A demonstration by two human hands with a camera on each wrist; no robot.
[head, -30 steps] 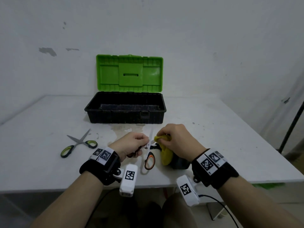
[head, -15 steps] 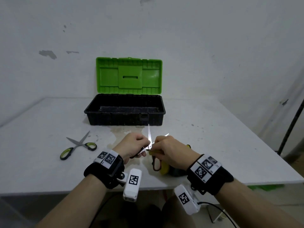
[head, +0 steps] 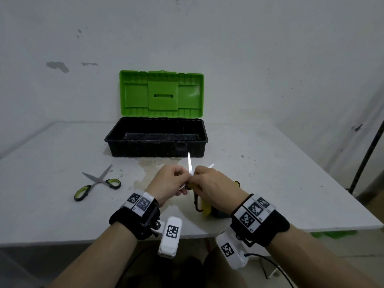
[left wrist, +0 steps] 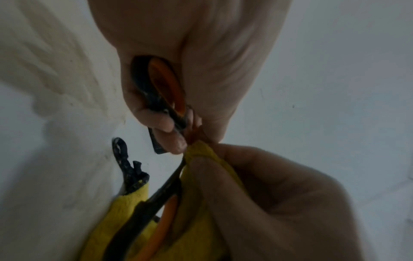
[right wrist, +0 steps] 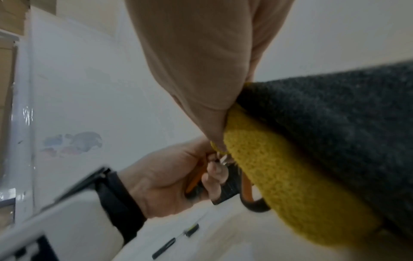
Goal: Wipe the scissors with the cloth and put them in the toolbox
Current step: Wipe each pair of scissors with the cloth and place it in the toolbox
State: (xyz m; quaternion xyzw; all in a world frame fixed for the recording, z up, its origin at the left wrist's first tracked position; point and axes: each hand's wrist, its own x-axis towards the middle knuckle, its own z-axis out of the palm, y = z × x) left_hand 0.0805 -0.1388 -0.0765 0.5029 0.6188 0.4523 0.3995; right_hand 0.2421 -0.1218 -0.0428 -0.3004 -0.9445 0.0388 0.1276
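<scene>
Wiping is in progress, as I judge it, and nothing is in the toolbox [head: 155, 140] yet. My left hand [head: 169, 183] grips one orange handle loop of the scissors [left wrist: 166, 88], which I hold above the near edge of the table [head: 270, 183] with the blades spread and pointing up. My right hand [head: 212, 188] pinches the yellow and grey cloth [right wrist: 290, 159] around the metal close to the pivot. A second pair, the green scissors [head: 97, 181], lies toward the left edge of the table, and I cannot tell if it is wiped. The toolbox stands at the far edge with its green lid [head: 161, 93] open. Still left for me: finish the blades, close them, carry them into the box.
</scene>
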